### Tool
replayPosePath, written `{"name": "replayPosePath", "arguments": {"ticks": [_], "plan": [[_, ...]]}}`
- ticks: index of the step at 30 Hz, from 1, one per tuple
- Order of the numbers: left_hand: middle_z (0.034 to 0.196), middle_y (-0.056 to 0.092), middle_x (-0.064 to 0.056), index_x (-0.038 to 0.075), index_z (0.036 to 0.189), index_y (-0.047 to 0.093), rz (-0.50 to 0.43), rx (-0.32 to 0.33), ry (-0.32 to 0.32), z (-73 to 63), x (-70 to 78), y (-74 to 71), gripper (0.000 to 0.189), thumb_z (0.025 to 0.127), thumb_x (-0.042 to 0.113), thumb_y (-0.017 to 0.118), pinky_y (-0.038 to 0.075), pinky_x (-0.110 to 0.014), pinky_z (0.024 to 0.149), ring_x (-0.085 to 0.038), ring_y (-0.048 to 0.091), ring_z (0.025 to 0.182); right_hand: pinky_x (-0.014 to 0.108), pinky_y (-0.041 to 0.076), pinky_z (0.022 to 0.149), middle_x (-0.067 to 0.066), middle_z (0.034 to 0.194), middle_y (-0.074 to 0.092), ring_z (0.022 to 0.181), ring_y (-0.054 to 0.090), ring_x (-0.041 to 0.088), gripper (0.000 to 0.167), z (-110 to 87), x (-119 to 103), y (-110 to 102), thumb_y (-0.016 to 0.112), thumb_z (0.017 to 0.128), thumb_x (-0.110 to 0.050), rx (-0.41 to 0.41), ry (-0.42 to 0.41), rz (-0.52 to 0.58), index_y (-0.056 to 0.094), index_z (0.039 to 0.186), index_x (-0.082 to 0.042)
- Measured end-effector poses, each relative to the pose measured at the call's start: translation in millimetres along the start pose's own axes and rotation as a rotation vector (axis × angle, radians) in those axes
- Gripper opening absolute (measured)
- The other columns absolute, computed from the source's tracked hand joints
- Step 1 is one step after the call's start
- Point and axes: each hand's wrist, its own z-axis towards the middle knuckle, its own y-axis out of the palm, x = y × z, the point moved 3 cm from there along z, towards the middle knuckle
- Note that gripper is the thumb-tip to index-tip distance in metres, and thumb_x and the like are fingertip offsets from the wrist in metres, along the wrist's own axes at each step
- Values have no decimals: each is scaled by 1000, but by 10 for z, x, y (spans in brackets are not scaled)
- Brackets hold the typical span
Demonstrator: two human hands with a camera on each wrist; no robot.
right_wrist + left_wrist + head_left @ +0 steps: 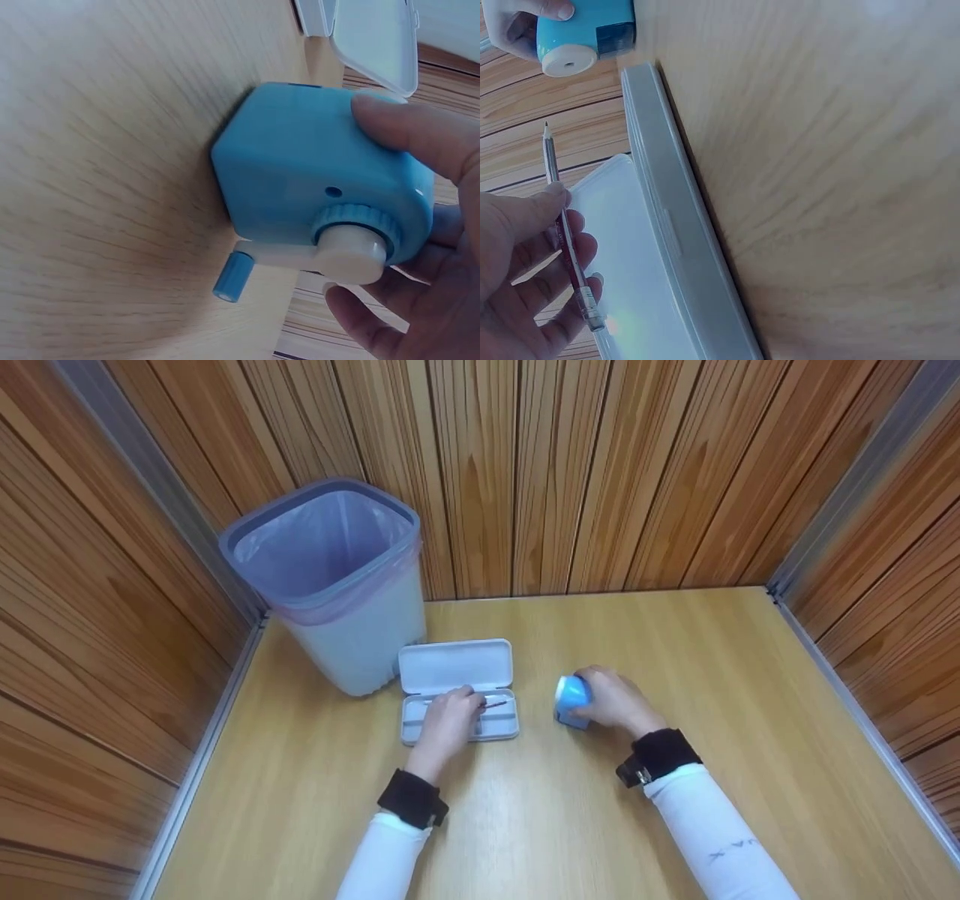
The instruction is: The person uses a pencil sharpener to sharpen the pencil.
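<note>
My left hand (448,721) is over the open grey pencil case (456,666). Between thumb and fingers it pinches a dark red pencil (550,161), whose sharpened tip points away from the palm in the left wrist view. To the right of the case, my right hand (619,703) grips a blue crank pencil sharpener (292,161) from behind, thumb on one side and fingers round the other. The sharpener sits on the table, and its white crank with a blue knob (234,277) shows in the right wrist view. Its round white front (568,60) has a small pencil hole.
A white bin (375,637) with a grey rim and a plastic liner stands at the back left, close to the case's lid. Wood-panelled walls (547,472) enclose the table (517,825) at the back and both sides.
</note>
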Motion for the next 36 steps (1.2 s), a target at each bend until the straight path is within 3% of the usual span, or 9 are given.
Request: {"name": "replayPosePath", "arguments": {"ticks": [7,16,24,36], "plan": [[84,64,-4,9,95,76,25,38,42,7,61,-2,8,91,13,70,53,-33,65,-21,64,74,56,46,95,14,125,60,112,56,33,68,-75,-80,37,86,76,-27,-29,-69,-22,57,134,-6],[89,66,-3,10,100,76,32,-54,30,-1,141,21,12,93,15,67,52,-33,69,-20,64,79,54,48,93,11,122,61,107,58,31,67,-155,-160,104,87,75,-28,-70,-91,-25,58,132,-9],[89,66,-3,12,97,76,53,-52,71,-8,203,28,11,94,16,66,52,-34,69,-20,64,81,54,46,97,10,126,61,114,57,30,69,-175,-173,152,87,75,-24,-84,-140,26,57,135,-9],[84,64,-1,12,96,76,106,-107,123,-2,313,93,9,91,13,69,50,-30,65,-17,62,76,54,44,99,8,124,62,115,57,30,62,-183,-158,158,85,76,-17,-89,-121,88,60,132,-11]]}}
